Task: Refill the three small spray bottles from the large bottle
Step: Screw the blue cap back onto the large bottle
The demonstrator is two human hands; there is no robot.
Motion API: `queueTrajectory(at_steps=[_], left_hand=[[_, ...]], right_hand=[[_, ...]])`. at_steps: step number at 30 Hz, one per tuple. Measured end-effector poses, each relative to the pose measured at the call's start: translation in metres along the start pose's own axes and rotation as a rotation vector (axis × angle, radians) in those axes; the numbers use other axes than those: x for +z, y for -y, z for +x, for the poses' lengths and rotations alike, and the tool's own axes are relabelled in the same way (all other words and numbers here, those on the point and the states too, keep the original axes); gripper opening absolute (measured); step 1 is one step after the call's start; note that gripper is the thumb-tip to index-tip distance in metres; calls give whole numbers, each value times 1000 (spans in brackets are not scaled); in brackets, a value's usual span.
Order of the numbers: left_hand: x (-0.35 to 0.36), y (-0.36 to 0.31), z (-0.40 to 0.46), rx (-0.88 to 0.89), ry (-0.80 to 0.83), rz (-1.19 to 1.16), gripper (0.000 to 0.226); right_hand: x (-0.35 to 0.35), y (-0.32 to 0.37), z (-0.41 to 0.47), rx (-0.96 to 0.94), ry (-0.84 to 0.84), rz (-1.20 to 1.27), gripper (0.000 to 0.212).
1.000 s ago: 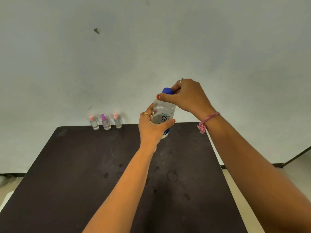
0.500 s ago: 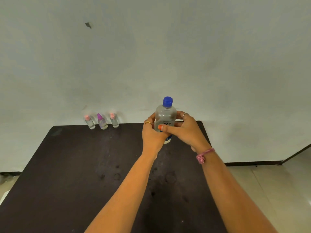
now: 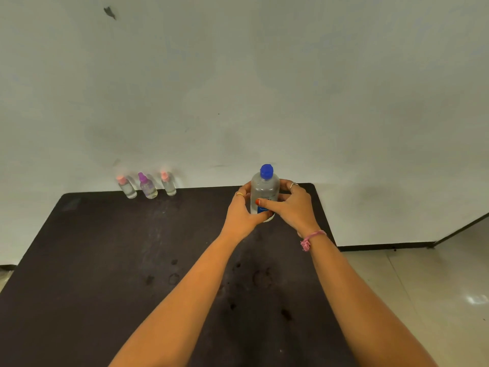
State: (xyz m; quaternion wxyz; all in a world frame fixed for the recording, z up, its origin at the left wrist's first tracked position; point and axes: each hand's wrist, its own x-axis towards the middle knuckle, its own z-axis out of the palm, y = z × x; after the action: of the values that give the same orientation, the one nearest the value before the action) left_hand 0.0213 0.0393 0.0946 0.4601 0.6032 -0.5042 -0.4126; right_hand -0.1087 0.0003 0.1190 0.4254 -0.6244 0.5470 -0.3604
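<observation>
The dark desk [image 3: 105, 260] fills the lower half of the frame, one desk only. Right of centre, near its far edge, stands the one large bottle [image 3: 264, 189], upright, its blue cap [image 3: 266, 171] on. Both hands hold it: the left hand [image 3: 242, 210] has its grip wrapped round the body from the left, and the right hand [image 3: 292, 207] grasps it from the right, thumb across the label. At the far left edge of the desk, against the wall, stand three small spray bottles: pink-topped [image 3: 127, 188], purple-topped [image 3: 147, 187] and pink-topped [image 3: 168, 184], all capped and well apart from the large one. Their fill levels are too blurred to read. By my judgement, whether any pouring is done cannot be told.
</observation>
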Motion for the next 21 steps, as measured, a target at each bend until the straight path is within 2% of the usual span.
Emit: queueTrajectory(at_steps=[4,10,21], left_hand=[[2,20,22,-28,9,91,76],[7,47,50,-135,52,50,64],[23,82,93,-246,84,46,60]], right_hand=[[12,-25,19,32,-10,26,60],[27,-61,51,80,-43,52,66],[42,-107,95,162,-83,68,68]])
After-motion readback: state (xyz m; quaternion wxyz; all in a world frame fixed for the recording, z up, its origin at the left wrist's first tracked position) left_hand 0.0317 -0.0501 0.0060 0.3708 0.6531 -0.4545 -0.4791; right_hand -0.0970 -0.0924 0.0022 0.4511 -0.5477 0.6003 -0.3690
